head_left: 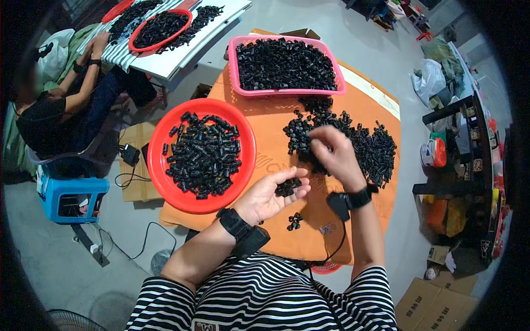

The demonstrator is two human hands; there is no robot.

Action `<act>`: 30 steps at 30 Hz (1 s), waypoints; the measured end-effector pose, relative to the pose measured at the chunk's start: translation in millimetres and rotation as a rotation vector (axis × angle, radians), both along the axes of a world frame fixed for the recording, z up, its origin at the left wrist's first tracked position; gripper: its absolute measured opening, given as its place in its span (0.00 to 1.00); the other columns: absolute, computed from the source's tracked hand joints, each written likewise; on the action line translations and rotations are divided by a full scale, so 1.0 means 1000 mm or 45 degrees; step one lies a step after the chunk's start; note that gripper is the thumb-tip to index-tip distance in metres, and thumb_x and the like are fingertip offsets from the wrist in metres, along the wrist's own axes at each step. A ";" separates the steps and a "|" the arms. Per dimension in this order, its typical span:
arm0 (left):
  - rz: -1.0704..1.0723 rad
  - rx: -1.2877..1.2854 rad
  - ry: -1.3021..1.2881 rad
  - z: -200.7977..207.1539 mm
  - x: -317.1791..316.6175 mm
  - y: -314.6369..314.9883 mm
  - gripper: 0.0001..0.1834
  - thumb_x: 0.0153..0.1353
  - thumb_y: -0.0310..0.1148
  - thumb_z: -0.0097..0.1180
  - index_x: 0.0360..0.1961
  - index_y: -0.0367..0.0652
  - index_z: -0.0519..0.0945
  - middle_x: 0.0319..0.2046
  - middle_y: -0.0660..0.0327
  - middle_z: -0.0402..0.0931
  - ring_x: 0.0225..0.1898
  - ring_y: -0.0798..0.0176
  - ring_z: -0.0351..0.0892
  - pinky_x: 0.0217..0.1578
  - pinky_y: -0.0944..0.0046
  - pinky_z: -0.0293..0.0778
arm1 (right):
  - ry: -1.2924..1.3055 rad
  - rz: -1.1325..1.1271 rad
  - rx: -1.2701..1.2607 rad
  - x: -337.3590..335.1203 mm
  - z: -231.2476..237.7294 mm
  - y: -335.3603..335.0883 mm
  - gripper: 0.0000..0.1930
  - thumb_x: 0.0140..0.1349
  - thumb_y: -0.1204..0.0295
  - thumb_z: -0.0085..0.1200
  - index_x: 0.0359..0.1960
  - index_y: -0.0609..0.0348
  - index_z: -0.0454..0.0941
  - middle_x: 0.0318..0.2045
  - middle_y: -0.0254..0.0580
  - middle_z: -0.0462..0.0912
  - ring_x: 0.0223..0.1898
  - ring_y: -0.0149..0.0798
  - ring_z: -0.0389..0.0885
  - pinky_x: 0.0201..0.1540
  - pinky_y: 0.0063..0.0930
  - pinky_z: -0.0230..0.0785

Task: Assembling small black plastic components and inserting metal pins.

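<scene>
My left hand [264, 199] is cupped, palm up, with several small black plastic parts [286, 188] lying in its curled fingers. Thumb and fingertips of my right hand [339, 159] come together at the near edge of a loose heap of similar black pieces [374, 151]; what they hold, if anything, is hidden. To the left, a round red tray [249, 149] carries many short black cylindrical pieces. At the far side of the table stands a pink plastic basket [287, 92] full of small black parts. A few black pieces [294, 222] lie close to me, just below my left hand.
An orange cloth [265, 124] covers the table. At far left, a seated person [61, 110] works by a white table [182, 52] with black parts and a red tray [190, 25]. A blue stool [74, 198], cables, a dark shelf [469, 165] and cardboard [436, 306] surround me.
</scene>
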State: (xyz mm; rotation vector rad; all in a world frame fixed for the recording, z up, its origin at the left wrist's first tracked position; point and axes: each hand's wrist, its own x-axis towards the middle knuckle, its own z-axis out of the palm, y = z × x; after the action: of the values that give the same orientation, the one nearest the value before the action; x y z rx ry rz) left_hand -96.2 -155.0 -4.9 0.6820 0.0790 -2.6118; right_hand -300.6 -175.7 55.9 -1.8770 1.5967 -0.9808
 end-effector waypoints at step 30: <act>0.066 -2.857 -1.819 -0.007 0.032 0.058 0.12 0.61 0.36 0.67 0.30 0.43 0.75 0.27 0.56 0.70 0.29 0.52 0.77 0.30 0.55 0.75 | 0.031 -0.399 -0.026 0.011 0.024 0.203 0.09 0.66 0.82 0.58 0.47 0.62 0.83 0.33 0.39 0.83 0.29 0.30 0.80 0.32 0.22 0.73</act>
State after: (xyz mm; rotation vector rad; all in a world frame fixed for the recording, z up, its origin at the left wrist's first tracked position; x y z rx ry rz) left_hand -64.0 -97.2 -12.0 0.9917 -2.3402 -0.3085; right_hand -289.5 27.2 80.2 -1.6878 1.9421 -1.1075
